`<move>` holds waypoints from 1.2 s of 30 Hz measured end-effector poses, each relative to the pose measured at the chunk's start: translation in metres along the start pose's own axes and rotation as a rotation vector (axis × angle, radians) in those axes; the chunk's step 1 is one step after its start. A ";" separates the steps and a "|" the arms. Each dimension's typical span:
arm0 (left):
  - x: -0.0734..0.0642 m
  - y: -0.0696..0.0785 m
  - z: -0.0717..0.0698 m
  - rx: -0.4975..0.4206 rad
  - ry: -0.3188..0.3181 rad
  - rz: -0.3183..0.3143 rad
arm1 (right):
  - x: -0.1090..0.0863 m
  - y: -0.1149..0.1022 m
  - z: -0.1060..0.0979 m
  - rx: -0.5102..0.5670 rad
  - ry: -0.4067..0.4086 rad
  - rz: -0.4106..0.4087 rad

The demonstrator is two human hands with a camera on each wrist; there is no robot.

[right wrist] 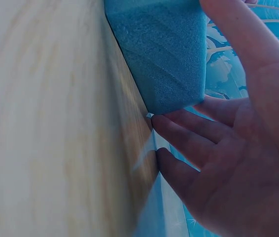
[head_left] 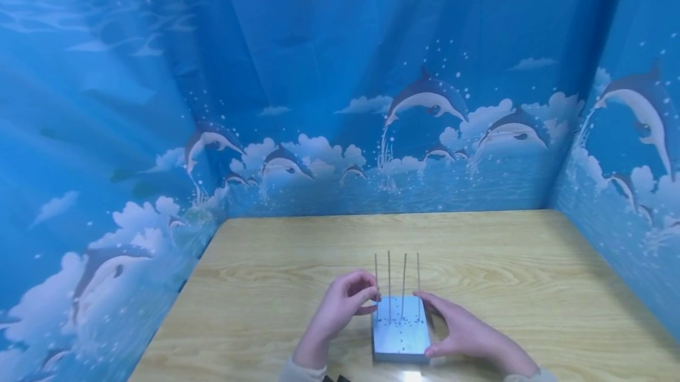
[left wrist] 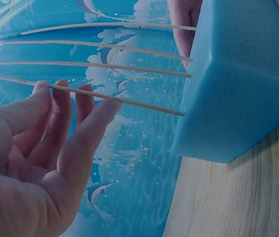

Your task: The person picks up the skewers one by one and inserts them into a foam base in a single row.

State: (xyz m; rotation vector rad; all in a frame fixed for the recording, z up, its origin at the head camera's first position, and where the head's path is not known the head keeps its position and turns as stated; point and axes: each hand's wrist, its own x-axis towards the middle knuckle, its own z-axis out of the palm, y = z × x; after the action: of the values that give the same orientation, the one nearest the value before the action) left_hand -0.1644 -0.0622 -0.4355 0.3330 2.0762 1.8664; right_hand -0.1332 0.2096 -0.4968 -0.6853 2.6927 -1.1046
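Observation:
A pale blue foam block (head_left: 401, 340), its top dotted with small dark holes, sits on the table with several thin wooden sticks standing in it. My left hand (head_left: 342, 302) is at the block's left side and pinches the leftmost stick (left wrist: 149, 107), whose lower end meets the foam in the left wrist view. On the opposite side, my right hand (head_left: 462, 326) holds the block, thumb at the near corner and a finger at the far corner. The right wrist view shows fingertips (right wrist: 166, 123) low against the block's side.
The wood-grain table (head_left: 265, 264) is enclosed at the back and sides by a blue curtain (head_left: 319, 75) printed with dolphins and clouds. The other upright sticks (head_left: 404, 281) stand close to the left hand, between it and the right hand.

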 end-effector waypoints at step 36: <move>0.002 -0.009 -0.005 -0.004 -0.044 0.014 | 0.001 -0.002 0.000 0.010 -0.013 0.015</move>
State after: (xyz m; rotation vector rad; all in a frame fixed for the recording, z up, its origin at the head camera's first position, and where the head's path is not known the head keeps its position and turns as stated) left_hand -0.1677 -0.0668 -0.4442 0.3847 2.0457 1.8544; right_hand -0.1330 0.2082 -0.4947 -0.6678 2.6753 -1.1053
